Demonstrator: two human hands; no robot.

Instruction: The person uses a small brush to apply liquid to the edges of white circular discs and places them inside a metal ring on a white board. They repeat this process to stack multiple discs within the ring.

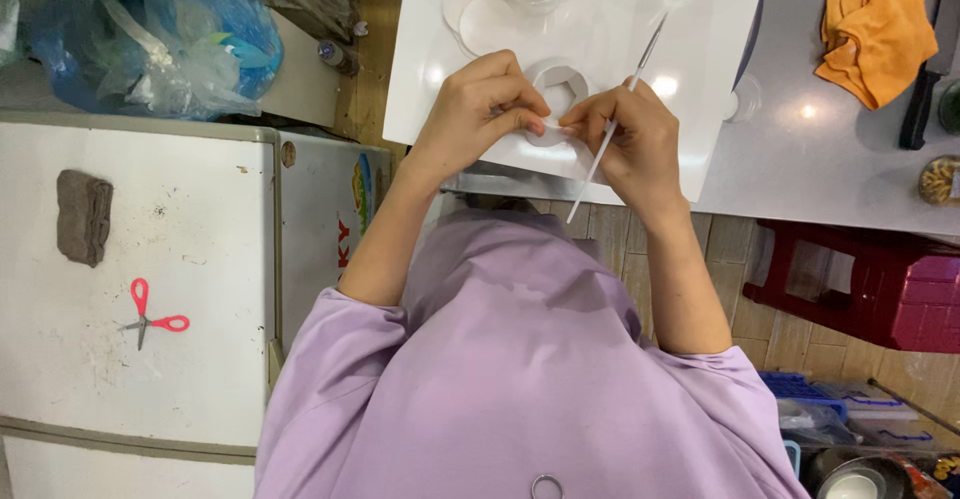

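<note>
My left hand (482, 107) and my right hand (626, 137) meet over a white board (700, 49) on the grey counter. Between the fingertips of both hands is a small white ring-shaped piece with a hexagonal hole (558, 87), lifted slightly at the board's near edge. My right hand also grips a thin white stick tool (640, 59) that runs diagonally up to the right. A flat white disc (485, 25) lies on the board just beyond my left hand. I wear a lilac shirt.
An orange cloth (875, 29) and a black-handled knife (920, 99) lie on the grey counter (800, 159) at the right. A red stool (870, 279) stands below. On the white appliance top at left lie pink scissors (150, 317) and a brown pad (83, 216). Blue plastic bags (170, 44) sit behind.
</note>
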